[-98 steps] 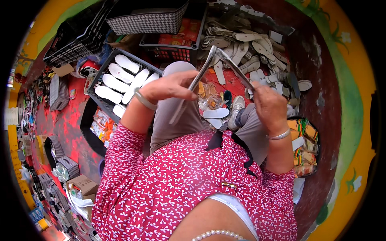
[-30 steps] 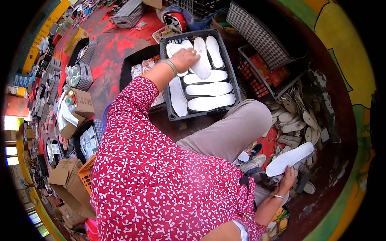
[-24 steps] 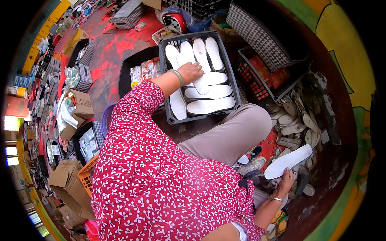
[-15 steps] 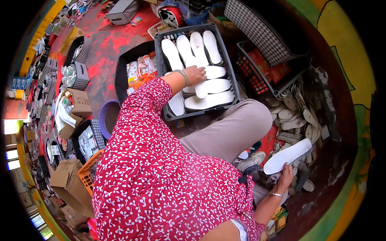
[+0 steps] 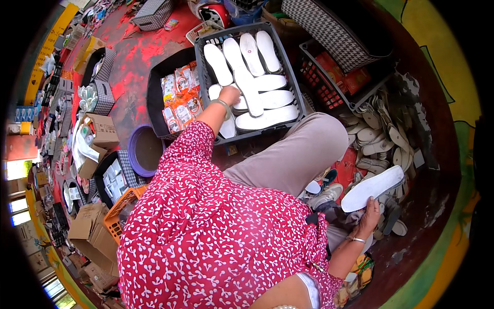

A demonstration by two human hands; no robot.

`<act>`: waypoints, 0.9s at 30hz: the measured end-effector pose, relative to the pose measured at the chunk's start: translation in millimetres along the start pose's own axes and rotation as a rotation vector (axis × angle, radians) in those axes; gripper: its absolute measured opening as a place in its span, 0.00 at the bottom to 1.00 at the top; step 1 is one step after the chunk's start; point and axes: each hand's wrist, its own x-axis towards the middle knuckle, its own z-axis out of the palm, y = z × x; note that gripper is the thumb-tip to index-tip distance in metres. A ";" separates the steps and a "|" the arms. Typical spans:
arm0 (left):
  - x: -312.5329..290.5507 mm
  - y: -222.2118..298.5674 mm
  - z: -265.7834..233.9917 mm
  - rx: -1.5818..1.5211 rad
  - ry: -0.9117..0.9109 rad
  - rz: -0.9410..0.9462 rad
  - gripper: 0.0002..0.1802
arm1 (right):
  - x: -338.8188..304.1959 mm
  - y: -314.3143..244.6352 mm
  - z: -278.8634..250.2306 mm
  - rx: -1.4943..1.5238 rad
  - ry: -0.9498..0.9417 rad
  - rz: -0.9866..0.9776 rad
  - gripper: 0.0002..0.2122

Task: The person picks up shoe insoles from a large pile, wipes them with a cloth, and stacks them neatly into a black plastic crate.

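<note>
A grey plastic crate [image 5: 294, 67] in front of me holds several white insoles [image 5: 267, 118], some upright at the far side and others lying crosswise nearer me. One white insole [image 5: 248, 91] lies at a slant over the others. My left hand [image 5: 230, 95], with a bangle at its wrist, is over the left part of the crate. Its fingers are curled, and what they may hold is hidden. Off to the right, my right hand [image 5: 368, 215] grips a single white insole [image 5: 371, 189] by its edge, tilted above my lap.
A heap of loose insoles [image 5: 383, 136] lies right of my knee by the wall. Left of the crate sits a dark bin of orange packets [image 5: 180, 113], then a purple basin [image 5: 139, 149]. A red-filled crate [image 5: 334, 77] and a houndstooth box [image 5: 329, 38] stand back right.
My left hand has drawn back toward the left, off the slanted insole, and its fingers have curled. My right hand has lifted slightly with its insole.
</note>
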 end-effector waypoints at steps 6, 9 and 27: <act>-7.8 -6.0 31.7 -0.698 0.088 -0.366 0.09 | 5.1 8.1 -11.4 -0.057 -0.050 -0.050 0.10; -13.6 12.9 42.6 -0.402 0.258 -0.421 0.09 | 3.9 7.1 -14.7 -0.100 -0.045 -0.066 0.11; -2.6 33.9 33.4 -0.504 0.334 0.027 0.06 | 4.4 8.7 -11.4 -0.031 -0.064 -0.042 0.09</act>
